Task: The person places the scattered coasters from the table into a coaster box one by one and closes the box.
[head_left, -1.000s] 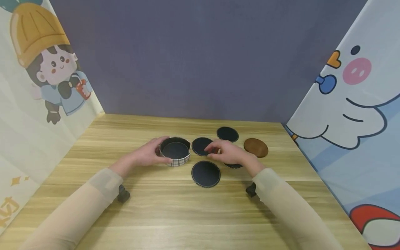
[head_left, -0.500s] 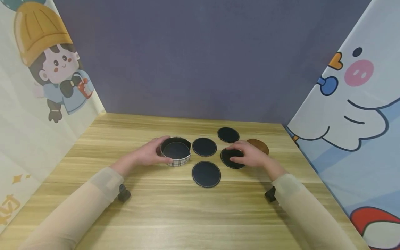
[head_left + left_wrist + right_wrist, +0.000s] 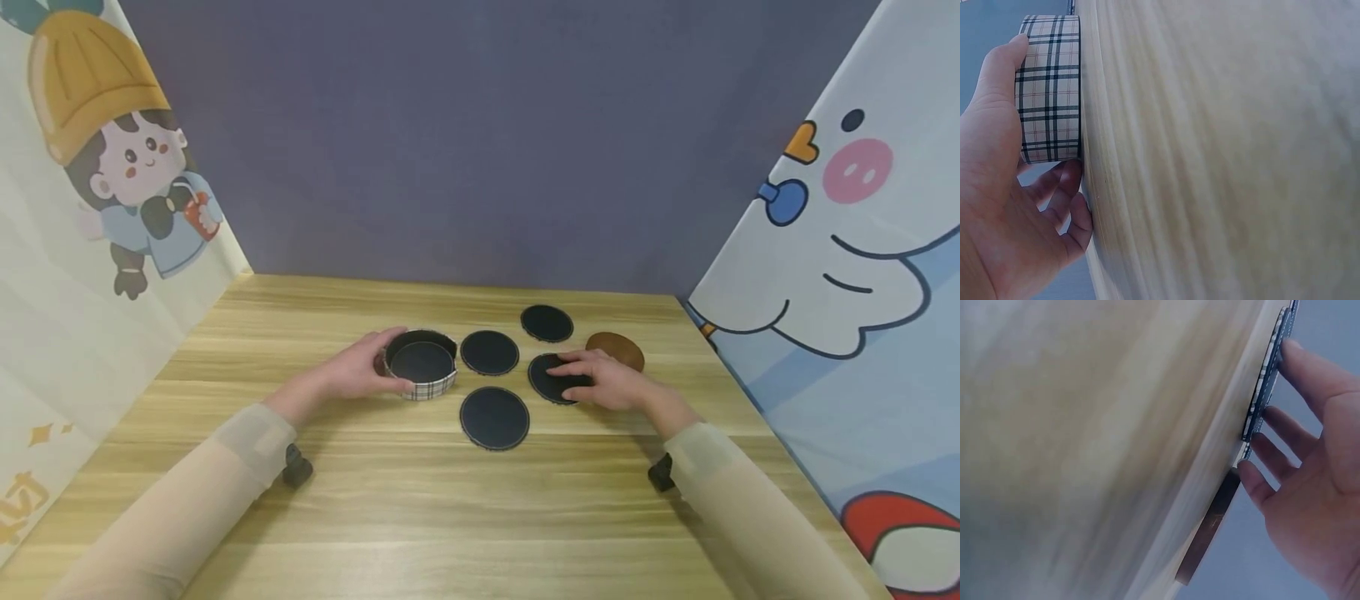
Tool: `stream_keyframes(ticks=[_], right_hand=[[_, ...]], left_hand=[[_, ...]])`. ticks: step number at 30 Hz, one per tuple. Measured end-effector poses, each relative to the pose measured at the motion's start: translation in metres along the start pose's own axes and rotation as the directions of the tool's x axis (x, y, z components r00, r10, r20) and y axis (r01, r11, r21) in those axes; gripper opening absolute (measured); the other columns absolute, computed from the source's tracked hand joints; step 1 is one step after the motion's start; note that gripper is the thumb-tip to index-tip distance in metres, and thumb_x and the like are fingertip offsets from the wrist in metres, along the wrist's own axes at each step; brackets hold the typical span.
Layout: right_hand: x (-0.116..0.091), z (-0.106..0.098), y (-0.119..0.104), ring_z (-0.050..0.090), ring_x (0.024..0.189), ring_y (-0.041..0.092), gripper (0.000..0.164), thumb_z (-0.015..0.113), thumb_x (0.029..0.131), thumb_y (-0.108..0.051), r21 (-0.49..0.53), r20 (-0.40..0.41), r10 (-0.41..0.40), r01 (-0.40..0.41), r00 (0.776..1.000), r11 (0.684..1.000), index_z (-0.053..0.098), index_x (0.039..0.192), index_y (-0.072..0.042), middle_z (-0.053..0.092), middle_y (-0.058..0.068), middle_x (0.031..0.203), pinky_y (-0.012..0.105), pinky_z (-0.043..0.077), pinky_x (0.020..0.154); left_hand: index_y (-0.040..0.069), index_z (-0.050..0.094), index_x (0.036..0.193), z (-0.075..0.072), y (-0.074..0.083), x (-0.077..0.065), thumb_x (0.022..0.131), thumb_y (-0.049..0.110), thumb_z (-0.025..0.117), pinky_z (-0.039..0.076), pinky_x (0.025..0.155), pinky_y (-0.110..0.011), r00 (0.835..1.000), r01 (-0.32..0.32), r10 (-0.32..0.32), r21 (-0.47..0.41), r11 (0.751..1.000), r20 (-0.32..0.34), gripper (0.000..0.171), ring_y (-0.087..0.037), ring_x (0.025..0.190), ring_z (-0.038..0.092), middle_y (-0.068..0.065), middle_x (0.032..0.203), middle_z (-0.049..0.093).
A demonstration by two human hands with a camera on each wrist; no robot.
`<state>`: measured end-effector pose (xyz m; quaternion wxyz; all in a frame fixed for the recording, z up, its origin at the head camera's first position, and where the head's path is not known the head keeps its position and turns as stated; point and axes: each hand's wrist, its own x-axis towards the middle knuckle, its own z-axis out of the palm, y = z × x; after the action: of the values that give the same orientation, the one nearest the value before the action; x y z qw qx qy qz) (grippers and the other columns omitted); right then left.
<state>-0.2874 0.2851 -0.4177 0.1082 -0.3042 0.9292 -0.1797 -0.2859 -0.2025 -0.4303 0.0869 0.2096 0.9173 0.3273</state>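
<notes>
My left hand [image 3: 360, 367] grips a round plaid coaster holder [image 3: 433, 389] with a black inside, standing on the table left of centre. In the left wrist view the thumb lies along the checked wall [image 3: 1050, 87], and the other fingers reach round its far side. My right hand [image 3: 615, 383] is over a round black coaster [image 3: 546, 383], its fingers spread and fairly straight. From the right wrist the thumb meets this coaster's face [image 3: 1266, 378], with the fingertips at or near its edge. The hand covers the coaster's right part.
Other black coasters lie flat: one beside the holder [image 3: 489, 352], one nearer me [image 3: 494, 418] and one farther back [image 3: 547, 323]. A brown disc [image 3: 618, 346] lies behind my right hand. A dark panel [image 3: 465, 150] bounds the wooden table [image 3: 420, 517] at the back.
My right hand has moved right from the coaster beside the holder to the right-hand coaster, uncovering the former. My left hand stays on the holder.
</notes>
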Motion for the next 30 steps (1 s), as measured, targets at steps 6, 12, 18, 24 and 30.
stream_keyframes(ticks=[6, 12, 18, 24, 30], right_hand=[[-0.002, 0.001, 0.001, 0.029, 0.159, 0.06, 0.048, 0.075, 0.106, -0.03, 0.005, 0.015, 0.002, -0.002, 1.0, 1.0, 0.067, 0.153, -0.022, 0.043, 0.022, 0.172, 0.077, 0.033, 0.125], [-0.011, 0.0, -0.006, 0.033, 0.155, 0.063, 0.047, 0.078, 0.104, -0.03, -0.012, 0.012, -0.027, 0.027, 1.0, 1.0, 0.07, 0.149, -0.021, 0.048, 0.025, 0.167, 0.078, 0.036, 0.122], [-0.026, 0.002, -0.01, 0.034, 0.152, 0.064, 0.048, 0.082, 0.1, -0.03, -0.012, 0.001, -0.034, 0.034, 0.999, 0.999, 0.073, 0.147, -0.022, 0.05, 0.027, 0.162, 0.079, 0.039, 0.118], [-0.038, 0.005, -0.013, 0.041, 0.147, 0.055, 0.051, 0.085, 0.098, -0.036, -0.027, -0.007, -0.027, 0.027, 1.0, 0.999, 0.073, 0.147, -0.026, 0.053, 0.021, 0.156, 0.074, 0.043, 0.115], [-0.046, 0.008, -0.013, 0.047, 0.137, 0.044, 0.056, 0.087, 0.095, -0.04, -0.029, -0.007, -0.034, 0.034, 0.999, 0.999, 0.072, 0.147, -0.029, 0.055, 0.017, 0.147, 0.067, 0.048, 0.11]], left_hand=[[0.013, 0.024, 0.175, 0.001, -0.001, 0.0, 0.089, 0.057, 0.089, 0.049, 0.119, -0.068, 1.0, 0.001, -0.001, -0.009, 1.0, 0.002, 0.117, -0.049, 0.138, 0.06, -0.032, 0.16, 0.046], [0.014, 0.024, 0.175, 0.001, -0.001, 0.0, 0.089, 0.057, 0.089, 0.049, 0.119, -0.068, 1.0, 0.007, -0.007, -0.005, 1.0, 0.002, 0.117, -0.049, 0.137, 0.06, -0.032, 0.16, 0.045], [0.013, 0.024, 0.175, 0.001, 0.0, 0.001, 0.089, 0.057, 0.088, 0.049, 0.119, -0.068, 1.0, 0.005, -0.005, -0.004, 1.0, 0.004, 0.116, -0.049, 0.137, 0.06, -0.032, 0.159, 0.046], [0.012, 0.023, 0.175, 0.0, 0.001, 0.001, 0.09, 0.055, 0.089, 0.048, 0.12, -0.068, 1.0, 0.008, -0.008, -0.006, 1.0, 0.009, 0.116, -0.05, 0.139, 0.059, -0.033, 0.161, 0.044], [0.012, 0.023, 0.175, 0.001, 0.0, 0.001, 0.089, 0.054, 0.089, 0.048, 0.12, -0.068, 1.0, 0.007, -0.007, -0.019, 1.0, 0.005, 0.116, -0.051, 0.139, 0.059, -0.034, 0.16, 0.044]])
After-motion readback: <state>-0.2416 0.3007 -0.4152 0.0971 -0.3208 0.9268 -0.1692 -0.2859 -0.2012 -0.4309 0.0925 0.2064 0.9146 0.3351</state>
